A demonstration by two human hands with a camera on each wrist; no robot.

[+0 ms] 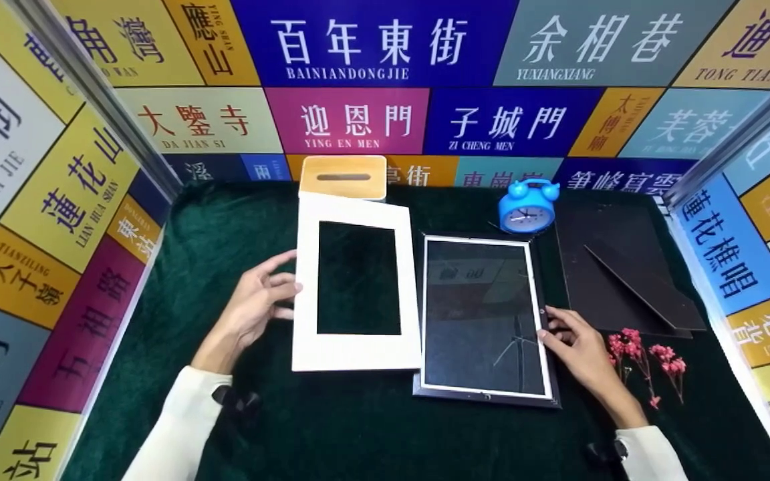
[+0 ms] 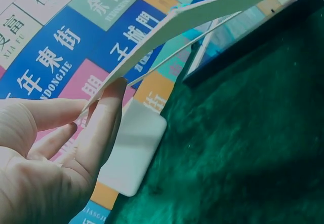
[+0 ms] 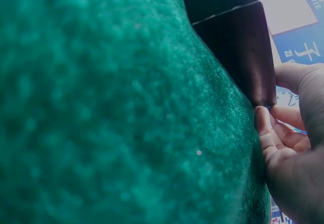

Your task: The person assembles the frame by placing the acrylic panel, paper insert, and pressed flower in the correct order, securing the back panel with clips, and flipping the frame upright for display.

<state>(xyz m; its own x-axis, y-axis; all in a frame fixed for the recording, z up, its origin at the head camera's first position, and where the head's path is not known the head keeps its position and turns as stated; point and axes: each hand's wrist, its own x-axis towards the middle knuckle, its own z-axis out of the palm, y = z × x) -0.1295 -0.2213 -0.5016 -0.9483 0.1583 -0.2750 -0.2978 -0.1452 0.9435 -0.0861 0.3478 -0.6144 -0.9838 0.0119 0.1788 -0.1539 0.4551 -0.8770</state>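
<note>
My left hand (image 1: 251, 304) pinches the left edge of a white picture mat (image 1: 356, 353) with a rectangular cut-out. In the left wrist view the mat (image 2: 207, 24) tilts up from between thumb and fingers. Its right edge lies along the left side of a black picture frame (image 1: 492, 399), overlapping it at the lower corner in the head view. The frame lies on the cloth, with a white inner border and a dark, reflecting pane. My right hand (image 1: 582, 347) grips the frame's right side; in the right wrist view thumb and fingers pinch the frame's dark edge (image 3: 243, 57).
A green velvet cloth (image 1: 358, 434) covers the table. Behind the mat stands a wood-topped tissue box (image 1: 343, 187), and behind the frame a blue alarm clock (image 1: 525, 210). On the right lie a dark backing board (image 1: 605, 227) with a raised flap and red dried flowers (image 1: 629, 344).
</note>
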